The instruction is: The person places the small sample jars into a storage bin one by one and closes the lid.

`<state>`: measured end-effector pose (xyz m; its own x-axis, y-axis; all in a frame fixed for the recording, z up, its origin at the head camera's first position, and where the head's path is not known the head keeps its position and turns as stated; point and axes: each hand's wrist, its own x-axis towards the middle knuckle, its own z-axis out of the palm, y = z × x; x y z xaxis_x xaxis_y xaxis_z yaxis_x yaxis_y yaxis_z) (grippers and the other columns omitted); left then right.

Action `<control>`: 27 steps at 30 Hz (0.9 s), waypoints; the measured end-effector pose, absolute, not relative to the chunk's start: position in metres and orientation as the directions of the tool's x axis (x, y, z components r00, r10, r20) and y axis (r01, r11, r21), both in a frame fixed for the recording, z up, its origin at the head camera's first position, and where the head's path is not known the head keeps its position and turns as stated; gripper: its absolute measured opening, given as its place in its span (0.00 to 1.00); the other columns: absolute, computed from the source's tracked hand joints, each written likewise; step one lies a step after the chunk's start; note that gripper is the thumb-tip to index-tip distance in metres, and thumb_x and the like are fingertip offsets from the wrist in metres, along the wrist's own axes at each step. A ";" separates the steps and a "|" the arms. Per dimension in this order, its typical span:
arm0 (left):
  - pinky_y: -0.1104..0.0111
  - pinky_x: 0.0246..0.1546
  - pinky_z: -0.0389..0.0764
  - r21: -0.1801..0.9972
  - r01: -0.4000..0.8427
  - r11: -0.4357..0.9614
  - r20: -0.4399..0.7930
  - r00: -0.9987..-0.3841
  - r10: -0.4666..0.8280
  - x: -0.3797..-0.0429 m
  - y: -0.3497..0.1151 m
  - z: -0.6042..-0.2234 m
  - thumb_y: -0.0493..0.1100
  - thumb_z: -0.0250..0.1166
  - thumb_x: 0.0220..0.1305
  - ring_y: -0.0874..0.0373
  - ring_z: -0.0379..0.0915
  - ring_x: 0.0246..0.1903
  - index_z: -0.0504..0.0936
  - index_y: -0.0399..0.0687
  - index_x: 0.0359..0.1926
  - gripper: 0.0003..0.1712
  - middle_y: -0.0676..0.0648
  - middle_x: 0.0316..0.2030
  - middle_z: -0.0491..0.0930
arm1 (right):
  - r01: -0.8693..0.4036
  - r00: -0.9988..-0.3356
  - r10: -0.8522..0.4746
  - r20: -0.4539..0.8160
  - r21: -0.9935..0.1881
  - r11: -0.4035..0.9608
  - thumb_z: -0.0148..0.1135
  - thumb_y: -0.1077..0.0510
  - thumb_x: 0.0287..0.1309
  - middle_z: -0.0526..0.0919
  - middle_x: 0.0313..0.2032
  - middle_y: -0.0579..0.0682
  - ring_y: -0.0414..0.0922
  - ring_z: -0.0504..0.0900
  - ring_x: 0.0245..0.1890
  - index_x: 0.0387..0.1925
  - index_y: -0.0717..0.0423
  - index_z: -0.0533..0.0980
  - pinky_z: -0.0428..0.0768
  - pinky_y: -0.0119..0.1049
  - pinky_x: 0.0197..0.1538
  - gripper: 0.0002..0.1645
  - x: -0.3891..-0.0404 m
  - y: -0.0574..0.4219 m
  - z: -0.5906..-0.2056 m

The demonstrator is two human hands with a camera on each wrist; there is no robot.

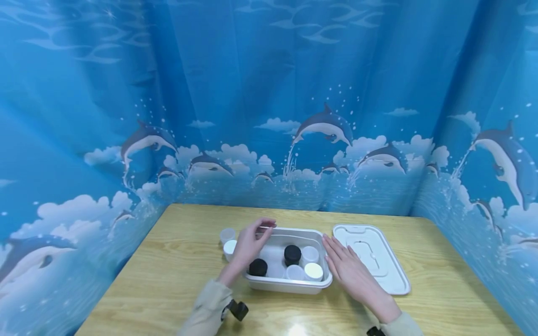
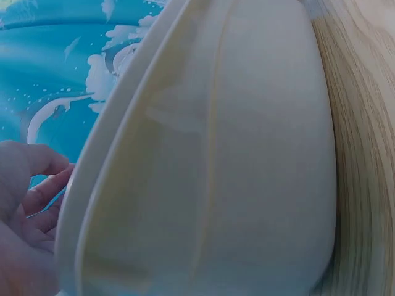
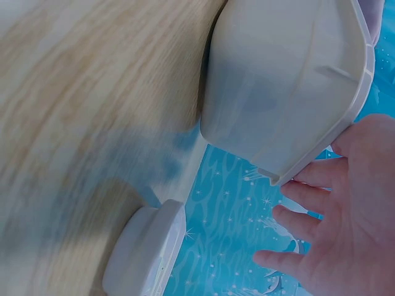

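Note:
A white rectangular box (image 1: 275,284) stands on the table with small round containers inside. At its left end is a black round one (image 1: 258,267). Toward the right, another black one (image 1: 292,255) sits among white ones (image 1: 313,271). My left hand (image 1: 250,242) reaches over the left end, fingers loosely bent above the far left corner, nothing visible in its grasp. In the left wrist view its fingers (image 2: 46,191) show beside the box rim. My right hand (image 1: 350,270) lies along the right rim with straight fingers, and the right wrist view has its fingertips (image 3: 302,185) close by that rim.
Right of the box lies a white lid (image 1: 371,256) with a raised pattern. To the left, a white round container (image 1: 230,248) and a translucent cup (image 1: 227,234) stand on the wooden table (image 1: 168,280). A blue dolphin curtain (image 1: 252,93) encloses the table's back and sides.

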<state>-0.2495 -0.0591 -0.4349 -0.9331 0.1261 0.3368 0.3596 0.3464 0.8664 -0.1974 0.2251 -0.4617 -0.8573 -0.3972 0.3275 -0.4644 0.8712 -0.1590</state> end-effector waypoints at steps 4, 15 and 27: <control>0.64 0.48 0.87 0.872 0.355 0.338 0.358 -0.932 0.055 -0.249 -0.075 -0.436 0.36 0.63 0.71 0.48 0.84 0.47 0.82 0.40 0.53 0.12 0.41 0.48 0.86 | -0.467 -0.855 -0.396 0.335 -0.167 0.868 0.48 0.52 0.77 0.63 0.74 0.57 0.58 0.62 0.74 0.75 0.59 0.62 0.61 0.64 0.73 0.31 -0.197 0.225 -0.462; 0.61 0.50 0.87 0.864 0.371 0.340 0.419 -0.905 -0.077 -0.249 -0.123 -0.441 0.33 0.65 0.68 0.44 0.84 0.48 0.82 0.37 0.52 0.13 0.38 0.47 0.86 | -0.462 -0.860 -0.392 0.326 -0.172 0.870 0.48 0.53 0.77 0.62 0.75 0.57 0.58 0.62 0.74 0.75 0.60 0.61 0.61 0.64 0.73 0.31 -0.194 0.225 -0.459; 0.59 0.47 0.88 0.823 0.272 0.499 0.377 -0.918 -0.121 -0.240 -0.150 -0.455 0.31 0.70 0.62 0.45 0.84 0.45 0.83 0.37 0.49 0.14 0.38 0.46 0.86 | -0.458 -0.863 -0.393 0.319 -0.164 0.874 0.47 0.52 0.78 0.62 0.75 0.56 0.58 0.61 0.74 0.75 0.59 0.61 0.61 0.64 0.73 0.31 -0.196 0.224 -0.461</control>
